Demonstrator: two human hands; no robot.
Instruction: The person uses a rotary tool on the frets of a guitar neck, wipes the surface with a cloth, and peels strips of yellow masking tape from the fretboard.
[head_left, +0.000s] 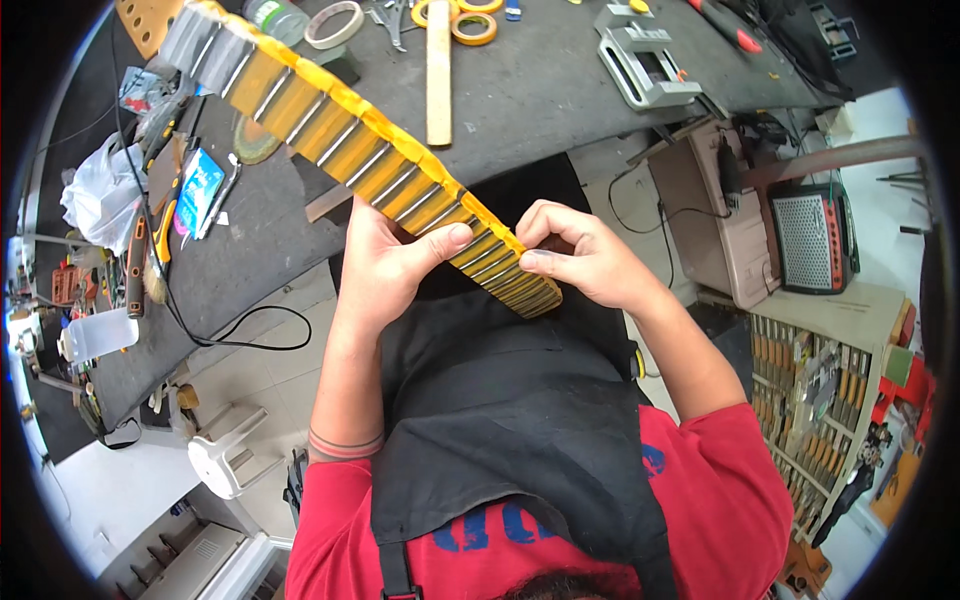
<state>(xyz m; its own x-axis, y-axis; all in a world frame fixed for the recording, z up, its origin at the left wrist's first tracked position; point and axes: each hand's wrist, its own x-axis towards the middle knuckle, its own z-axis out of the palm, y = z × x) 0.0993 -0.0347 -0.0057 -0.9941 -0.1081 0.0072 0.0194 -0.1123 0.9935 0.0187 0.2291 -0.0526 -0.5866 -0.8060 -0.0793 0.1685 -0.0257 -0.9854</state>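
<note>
left hand (pixel 385 262): clamped under long wooden fretted neck with yellow-taped edge (pixel 355 150)
right hand (pixel 585 255): fingertips pinching neck's near end

A workshop: the dark desk (pixel 520 90) carries tape rolls (pixel 473 27), a metal vise (pixel 645 62) and scattered hand tools, with a chisel rack (pixel 810 385) at the right.

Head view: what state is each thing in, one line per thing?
Fretted neck: lifted off the bench, tilted, yellow tape along its edge.
Left hand: gripping the neck, thumb on top.
Right hand: fingers pinching the neck's near end.
Tape rolls: lying flat on the workbench.
Wooden strip: lying flat on the bench.
Grey vise: jaws apart, nothing in it.
Black apron: worn over a red shirt.
</note>
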